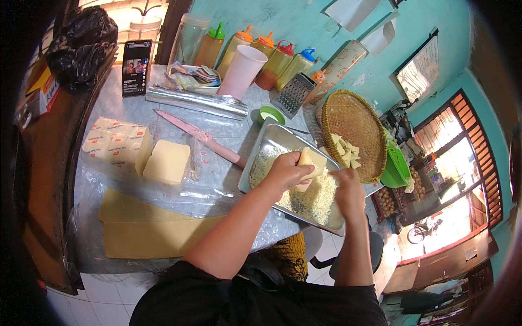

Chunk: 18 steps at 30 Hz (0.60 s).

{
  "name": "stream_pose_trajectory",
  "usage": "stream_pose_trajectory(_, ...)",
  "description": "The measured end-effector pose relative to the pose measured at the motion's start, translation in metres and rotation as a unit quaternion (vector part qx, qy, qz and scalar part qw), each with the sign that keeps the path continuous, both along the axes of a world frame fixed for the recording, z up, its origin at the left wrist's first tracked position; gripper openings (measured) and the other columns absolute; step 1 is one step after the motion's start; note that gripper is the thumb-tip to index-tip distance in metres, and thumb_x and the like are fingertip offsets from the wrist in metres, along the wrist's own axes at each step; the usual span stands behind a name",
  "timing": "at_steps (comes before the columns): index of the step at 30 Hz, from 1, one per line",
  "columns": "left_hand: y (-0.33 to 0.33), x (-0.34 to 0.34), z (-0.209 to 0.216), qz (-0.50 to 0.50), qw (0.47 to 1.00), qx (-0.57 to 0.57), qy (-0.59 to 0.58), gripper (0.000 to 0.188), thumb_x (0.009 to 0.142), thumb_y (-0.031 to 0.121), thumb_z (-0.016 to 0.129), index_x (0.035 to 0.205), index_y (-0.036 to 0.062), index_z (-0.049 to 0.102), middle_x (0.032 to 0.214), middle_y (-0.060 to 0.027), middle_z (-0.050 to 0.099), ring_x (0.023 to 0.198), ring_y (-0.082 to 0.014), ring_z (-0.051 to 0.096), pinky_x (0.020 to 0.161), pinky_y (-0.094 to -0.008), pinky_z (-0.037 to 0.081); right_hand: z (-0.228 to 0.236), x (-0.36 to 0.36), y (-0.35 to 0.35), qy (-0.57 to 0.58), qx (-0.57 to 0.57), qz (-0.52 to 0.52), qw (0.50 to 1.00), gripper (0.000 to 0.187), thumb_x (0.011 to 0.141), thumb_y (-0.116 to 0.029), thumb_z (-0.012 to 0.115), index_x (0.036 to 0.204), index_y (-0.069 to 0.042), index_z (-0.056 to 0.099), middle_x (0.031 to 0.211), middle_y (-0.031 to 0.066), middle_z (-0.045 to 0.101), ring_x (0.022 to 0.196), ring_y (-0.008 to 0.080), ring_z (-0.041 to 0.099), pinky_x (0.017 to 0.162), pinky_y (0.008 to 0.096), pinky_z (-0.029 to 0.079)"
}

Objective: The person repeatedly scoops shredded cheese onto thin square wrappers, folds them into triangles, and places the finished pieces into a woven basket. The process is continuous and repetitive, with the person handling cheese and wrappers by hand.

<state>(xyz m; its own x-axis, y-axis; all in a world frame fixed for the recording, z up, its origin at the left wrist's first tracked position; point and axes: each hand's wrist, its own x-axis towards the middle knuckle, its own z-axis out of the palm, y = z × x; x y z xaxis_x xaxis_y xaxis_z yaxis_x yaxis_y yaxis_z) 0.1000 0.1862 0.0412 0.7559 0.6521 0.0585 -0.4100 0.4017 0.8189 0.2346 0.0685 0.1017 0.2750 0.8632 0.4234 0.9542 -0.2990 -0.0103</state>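
Left hand (285, 173), grip closed: pale-yellow cheese block (311, 159). Right hand (349, 187) blurred, grip unclear. Loosening might drop block into rectangular silver metal tray (273, 137).

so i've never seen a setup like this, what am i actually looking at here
No machine here, just a person working with two bare hands. The one picture comes from a wide fisheye camera on their head, looking down, so straight edges bend. The left hand holds a cheese block above a metal tray containing grated cheese. The right hand is blurred at the tray's right side; I can't tell what it holds. Elsewhere on the table are a pink knife, a metal grater and an upright phone.
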Motion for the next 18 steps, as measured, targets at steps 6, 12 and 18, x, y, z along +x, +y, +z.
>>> stream_pose_trajectory(6,-0.011,-0.009,0.019,-0.018,0.995,-0.083,-0.057,0.029,0.084,0.009,0.062,0.111,-0.0005,0.056,0.102,-0.0108,0.064,0.085,-0.0152,0.064,0.067,-0.025,0.053,-0.032,-0.009,-0.014,0.464,-0.12,0.113,0.871,0.027,0.07,-0.001,0.054,0.094,-0.005,0.066,0.098,0.0059,0.062,0.096,0.023,0.058,0.079,0.0353,0.044)
stream_pose_trajectory(12,-0.048,-0.019,0.046,-0.131,0.987,-0.009,-0.097,0.03,0.083,0.011,0.064,0.11,0.0001,0.056,0.101,-0.0096,0.063,0.087,-0.014,0.062,0.077,-0.0256,0.05,-0.035,-0.045,-0.03,0.836,0.116,0.312,0.437,0.071,0.063,-0.024,0.066,0.128,-0.004,0.044,0.109,0.0064,0.059,0.101,0.0233,0.055,0.092,0.0406,0.04)
stream_pose_trajectory(18,-0.108,-0.027,0.042,-0.127,0.978,0.164,0.0,0.025,0.087,0.006,0.06,0.11,-0.0018,0.054,0.106,-0.0073,0.061,0.098,-0.0121,0.056,0.087,-0.0265,0.043,-0.035,-0.07,-0.072,0.79,0.265,0.333,0.442,0.092,0.061,-0.03,0.066,0.139,0.001,0.029,0.13,0.0319,0.041,0.122,0.0395,0.042,0.105,0.0467,0.029)
